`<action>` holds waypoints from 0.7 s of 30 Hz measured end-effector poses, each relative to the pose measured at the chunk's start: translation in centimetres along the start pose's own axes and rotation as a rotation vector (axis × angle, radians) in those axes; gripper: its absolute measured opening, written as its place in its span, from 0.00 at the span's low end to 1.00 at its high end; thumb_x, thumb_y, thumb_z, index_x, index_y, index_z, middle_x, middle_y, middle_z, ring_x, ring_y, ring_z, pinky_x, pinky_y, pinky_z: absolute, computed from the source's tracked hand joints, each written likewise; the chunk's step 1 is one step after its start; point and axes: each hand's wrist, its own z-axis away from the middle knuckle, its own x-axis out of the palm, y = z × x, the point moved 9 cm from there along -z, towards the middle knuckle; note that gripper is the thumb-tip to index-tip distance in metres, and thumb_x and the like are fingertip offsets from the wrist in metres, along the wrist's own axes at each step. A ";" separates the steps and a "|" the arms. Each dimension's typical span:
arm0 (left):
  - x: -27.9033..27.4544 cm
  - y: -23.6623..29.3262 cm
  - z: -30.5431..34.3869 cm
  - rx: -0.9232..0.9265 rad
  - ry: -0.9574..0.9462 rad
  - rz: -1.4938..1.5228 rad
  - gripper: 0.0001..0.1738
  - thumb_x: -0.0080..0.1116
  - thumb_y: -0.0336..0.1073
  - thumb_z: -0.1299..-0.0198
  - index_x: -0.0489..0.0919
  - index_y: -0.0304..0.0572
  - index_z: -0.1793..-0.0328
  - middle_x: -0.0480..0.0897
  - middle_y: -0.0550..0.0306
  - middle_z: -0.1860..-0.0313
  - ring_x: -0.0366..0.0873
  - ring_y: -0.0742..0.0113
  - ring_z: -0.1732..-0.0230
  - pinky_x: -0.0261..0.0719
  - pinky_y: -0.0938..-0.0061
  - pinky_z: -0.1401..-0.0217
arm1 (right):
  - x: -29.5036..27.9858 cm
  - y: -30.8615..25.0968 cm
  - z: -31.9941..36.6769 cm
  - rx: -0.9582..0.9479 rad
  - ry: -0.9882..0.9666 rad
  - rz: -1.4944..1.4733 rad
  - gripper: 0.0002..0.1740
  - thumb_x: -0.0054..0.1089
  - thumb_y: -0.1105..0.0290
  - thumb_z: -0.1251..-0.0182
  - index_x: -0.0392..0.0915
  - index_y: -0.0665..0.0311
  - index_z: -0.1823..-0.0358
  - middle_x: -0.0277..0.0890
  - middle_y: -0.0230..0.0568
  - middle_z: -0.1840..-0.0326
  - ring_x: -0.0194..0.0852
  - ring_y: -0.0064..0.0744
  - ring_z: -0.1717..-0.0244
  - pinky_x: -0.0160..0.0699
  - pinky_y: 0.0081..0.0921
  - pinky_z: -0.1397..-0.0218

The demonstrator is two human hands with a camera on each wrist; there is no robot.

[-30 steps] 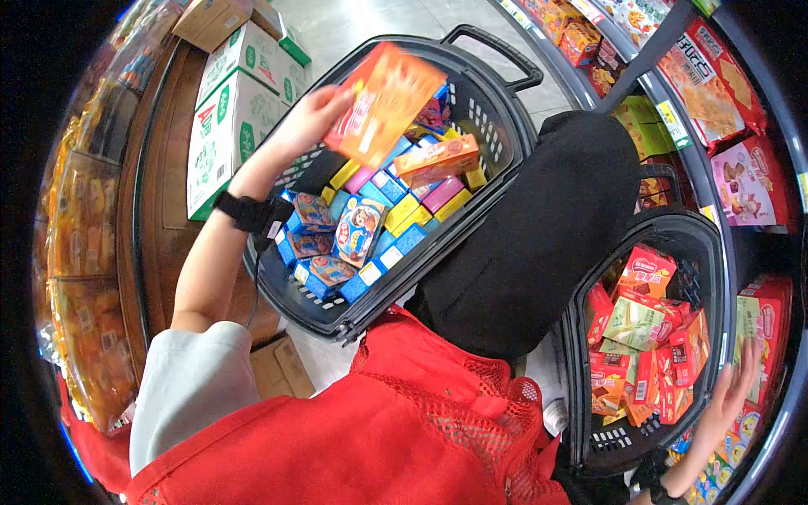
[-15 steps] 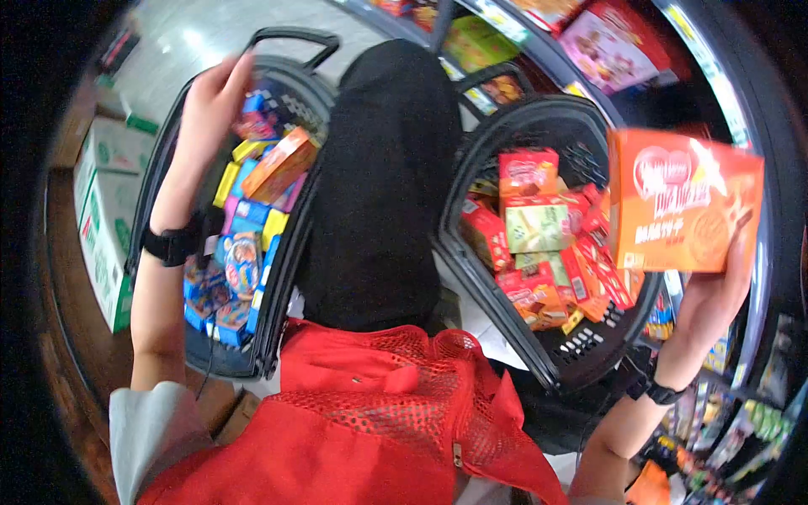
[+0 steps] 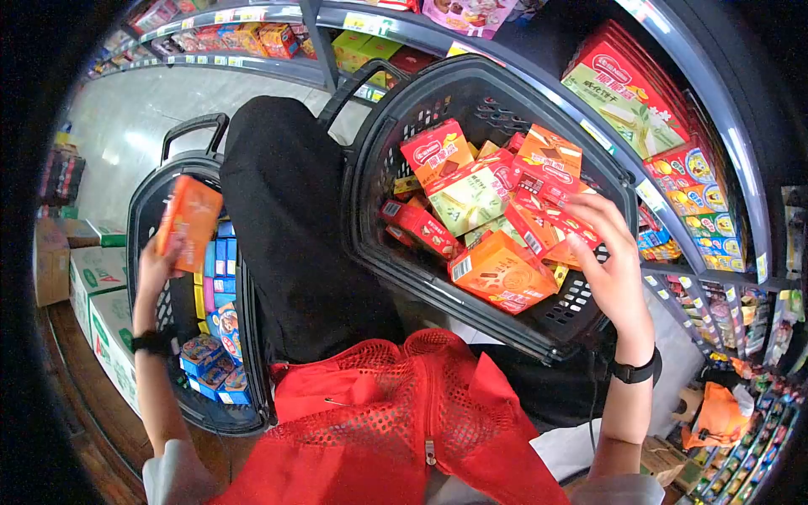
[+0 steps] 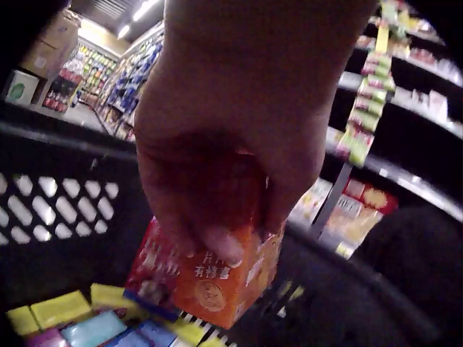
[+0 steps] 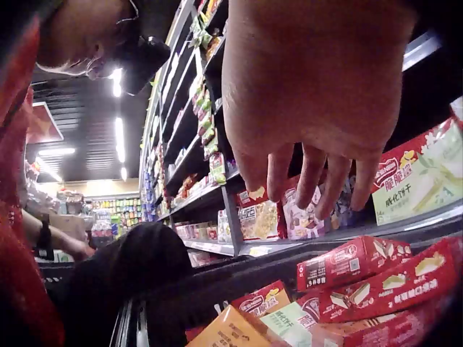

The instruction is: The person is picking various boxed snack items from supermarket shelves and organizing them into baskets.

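Note:
In the head view, the left hand (image 3: 158,268) grips an orange box (image 3: 195,220) over the left black basket (image 3: 172,400). The left wrist view shows the fingers of that hand (image 4: 217,166) pinching the orange box (image 4: 217,293), with a red box (image 4: 153,269) beside it. The right hand (image 3: 613,265), fingers spread, hovers at the near side of red boxes (image 3: 547,223) in the right basket (image 3: 497,335); nothing is held. An orange box (image 3: 507,273) lies among them. From the right wrist, the hand (image 5: 311,94) hangs above the red boxes (image 5: 383,289) with fingers extended.
Shelves (image 3: 673,181) with red and green boxes (image 3: 624,84) curve along the right. Green-and-white cartons (image 3: 109,337) stand left of the left basket. A black-clad leg (image 3: 295,227) lies between the baskets. Blue and yellow boxes (image 3: 220,269) fill part of the left basket.
The view has turned rightward. The right hand has let go of an orange box, which lies in the right basket. The left hand holds an orange box, after appearing without one half a second ago.

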 end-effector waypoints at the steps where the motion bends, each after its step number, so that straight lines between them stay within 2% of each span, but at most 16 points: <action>1: -3.0 0.6 0.2 0.021 0.011 -0.051 0.20 0.58 0.44 0.44 0.73 0.44 0.48 0.74 0.67 0.74 0.68 0.82 0.81 0.68 0.87 0.86 | -0.1 0.0 -0.1 -0.001 0.007 -0.006 0.16 0.58 0.77 0.46 0.74 0.64 0.53 0.69 0.44 0.47 0.67 0.41 0.44 0.63 0.30 0.41; 3: -7.4 8.4 4.8 0.152 0.216 0.023 0.23 0.56 0.47 0.43 0.72 0.46 0.44 0.72 0.69 0.75 0.60 0.84 0.83 0.55 0.87 0.84 | 0.7 -0.6 -0.4 -0.036 -0.053 -0.061 0.17 0.58 0.77 0.46 0.74 0.64 0.53 0.67 0.43 0.46 0.66 0.41 0.43 0.63 0.31 0.40; 4: -8.0 13.0 7.4 0.217 0.261 0.023 0.27 0.55 0.47 0.42 0.68 0.45 0.39 0.72 0.69 0.73 0.59 0.84 0.82 0.53 0.86 0.81 | 1.0 -1.6 -0.9 -0.106 -0.069 -0.041 0.22 0.60 0.75 0.48 0.70 0.64 0.48 0.65 0.44 0.43 0.64 0.42 0.41 0.62 0.31 0.39; 5: -8.9 14.8 8.1 0.296 0.202 -0.042 0.30 0.54 0.42 0.41 0.61 0.45 0.33 0.75 0.65 0.64 0.63 0.85 0.76 0.56 0.88 0.80 | 1.3 -2.6 -1.6 -0.116 -0.073 -0.056 0.22 0.60 0.75 0.48 0.70 0.64 0.48 0.65 0.44 0.43 0.64 0.42 0.41 0.62 0.31 0.39; 6: -8.1 18.7 9.8 0.344 0.206 -0.138 0.31 0.54 0.40 0.41 0.60 0.43 0.33 0.75 0.61 0.56 0.70 0.80 0.67 0.67 0.85 0.71 | 0.8 -4.4 -2.3 -0.176 0.010 -0.045 0.28 0.63 0.74 0.51 0.67 0.65 0.45 0.64 0.45 0.42 0.63 0.42 0.41 0.61 0.31 0.38; 7: -6.9 23.3 11.9 0.643 0.320 -0.174 0.32 0.56 0.38 0.43 0.60 0.41 0.33 0.73 0.57 0.48 0.72 0.71 0.53 0.72 0.78 0.53 | 0.5 -5.9 -2.8 -0.243 0.095 -0.041 0.34 0.66 0.73 0.54 0.64 0.65 0.42 0.63 0.46 0.41 0.62 0.41 0.40 0.59 0.32 0.37; 8: -4.7 26.2 13.3 0.731 0.251 -0.227 0.34 0.59 0.34 0.46 0.60 0.39 0.34 0.70 0.54 0.43 0.67 0.66 0.42 0.64 0.74 0.40 | 0.5 -6.6 -3.1 -0.286 0.151 -0.211 0.40 0.69 0.72 0.57 0.60 0.66 0.40 0.62 0.46 0.39 0.61 0.41 0.38 0.58 0.33 0.36; 9: -2.1 30.0 15.8 0.861 0.307 -0.299 0.31 0.64 0.32 0.52 0.66 0.38 0.41 0.74 0.52 0.50 0.72 0.66 0.47 0.70 0.74 0.46 | 0.6 -7.4 -3.5 -0.331 0.198 -0.389 0.46 0.72 0.71 0.61 0.57 0.67 0.38 0.60 0.47 0.38 0.59 0.41 0.37 0.57 0.35 0.35; 11: 2.5 34.8 18.0 1.092 0.064 -0.184 0.25 0.66 0.30 0.56 0.70 0.37 0.50 0.78 0.53 0.61 0.77 0.64 0.58 0.75 0.73 0.55 | 1.3 -9.0 -4.1 -0.370 0.231 -0.755 0.49 0.73 0.73 0.65 0.56 0.68 0.37 0.58 0.49 0.36 0.58 0.42 0.36 0.58 0.37 0.36; 13: 6.5 37.7 18.9 1.151 -0.224 -0.136 0.28 0.66 0.30 0.56 0.68 0.36 0.47 0.75 0.55 0.53 0.75 0.68 0.53 0.73 0.75 0.51 | 2.6 -10.1 -4.3 -0.333 0.135 -0.605 0.46 0.72 0.75 0.65 0.59 0.68 0.39 0.60 0.50 0.39 0.62 0.40 0.39 0.61 0.34 0.37; 15: 7.6 39.5 18.2 1.048 -0.273 -0.142 0.23 0.63 0.29 0.52 0.69 0.35 0.49 0.76 0.55 0.53 0.78 0.69 0.58 0.76 0.77 0.57 | 2.6 -6.8 -3.5 -0.067 0.238 -0.521 0.37 0.71 0.79 0.62 0.65 0.68 0.45 0.68 0.43 0.47 0.68 0.31 0.46 0.67 0.29 0.42; 17: 5.3 40.1 16.4 1.172 -0.124 0.242 0.21 0.62 0.30 0.51 0.72 0.41 0.49 0.81 0.57 0.65 0.79 0.71 0.72 0.77 0.78 0.70 | 0.8 -2.8 -2.8 0.075 0.421 -0.514 0.32 0.68 0.77 0.56 0.65 0.68 0.46 0.71 0.41 0.50 0.71 0.30 0.53 0.70 0.28 0.45; 18: 3.5 39.4 15.2 1.183 0.014 0.156 0.17 0.58 0.30 0.47 0.74 0.40 0.50 0.81 0.57 0.66 0.80 0.72 0.70 0.77 0.79 0.69 | -0.8 -1.1 -2.5 0.111 0.491 -0.384 0.29 0.66 0.75 0.51 0.65 0.69 0.46 0.71 0.42 0.51 0.72 0.29 0.53 0.70 0.27 0.47; 19: 2.7 37.5 11.9 1.003 -0.062 0.079 0.19 0.52 0.30 0.40 0.66 0.34 0.44 0.75 0.51 0.47 0.80 0.68 0.60 0.78 0.77 0.58 | -1.6 0.9 -2.5 0.185 0.521 -0.509 0.27 0.62 0.75 0.47 0.64 0.70 0.45 0.72 0.43 0.52 0.72 0.29 0.54 0.70 0.25 0.48; 20: 0.5 35.4 10.1 0.960 0.109 0.038 0.17 0.50 0.31 0.38 0.66 0.35 0.44 0.76 0.52 0.49 0.79 0.68 0.59 0.78 0.77 0.58 | -2.9 0.2 -2.6 0.126 0.551 -0.475 0.25 0.58 0.76 0.43 0.63 0.71 0.44 0.70 0.44 0.49 0.71 0.29 0.53 0.69 0.25 0.47; 21: -0.9 32.0 7.2 0.918 0.116 0.131 0.18 0.49 0.31 0.38 0.66 0.37 0.43 0.77 0.52 0.50 0.78 0.70 0.58 0.77 0.77 0.58 | -3.1 1.4 -2.6 0.142 0.525 -0.587 0.26 0.55 0.77 0.42 0.61 0.72 0.41 0.68 0.46 0.46 0.69 0.31 0.48 0.67 0.27 0.44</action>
